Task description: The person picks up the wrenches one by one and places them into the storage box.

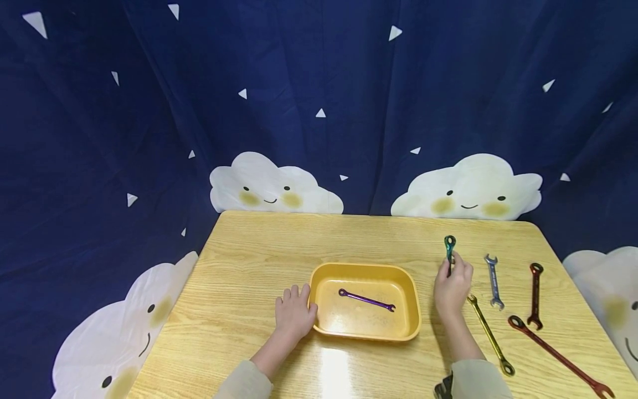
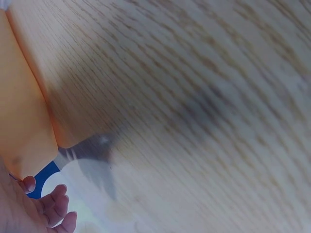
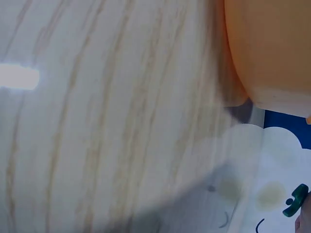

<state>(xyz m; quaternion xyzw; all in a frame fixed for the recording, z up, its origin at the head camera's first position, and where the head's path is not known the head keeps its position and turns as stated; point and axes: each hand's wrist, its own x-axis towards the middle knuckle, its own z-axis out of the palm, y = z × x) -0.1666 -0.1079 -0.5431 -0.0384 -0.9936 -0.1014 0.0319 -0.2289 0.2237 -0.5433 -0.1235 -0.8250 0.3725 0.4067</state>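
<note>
Right hand [image 1: 452, 285] pinches a shiny green metal combination wrench [image 1: 449, 256], ring end up, right of the bin; cannot tell if the wrench touches the surface [image 1: 249, 244], which is light wood-grain. Left hand [image 1: 293, 316] is not clenched: fingers relaxed and spread, resting at the left rim of a yellow-orange rectangular plastic bin [image 1: 366, 267] with rounded corners. Inside the bin, one purple metal wrench [image 1: 368, 300] lies at a slant, ring end left, forked end right.

Right of the right hand, on the surface: silver double-forked metal wrench [image 1: 494, 281]; gold metal wrench [image 1: 488, 331], forked end near the right wrist; short dark red metal wrench [image 1: 535, 296], ring end away from the person; long red metal wrench [image 1: 557, 355], slanted, ring end just below the short red one.

Both sleeves [image 1: 246, 382] pale. Behind: dark blue curtain [image 1: 319, 61] with white triangles and smiling white clouds [image 1: 471, 185].
</note>
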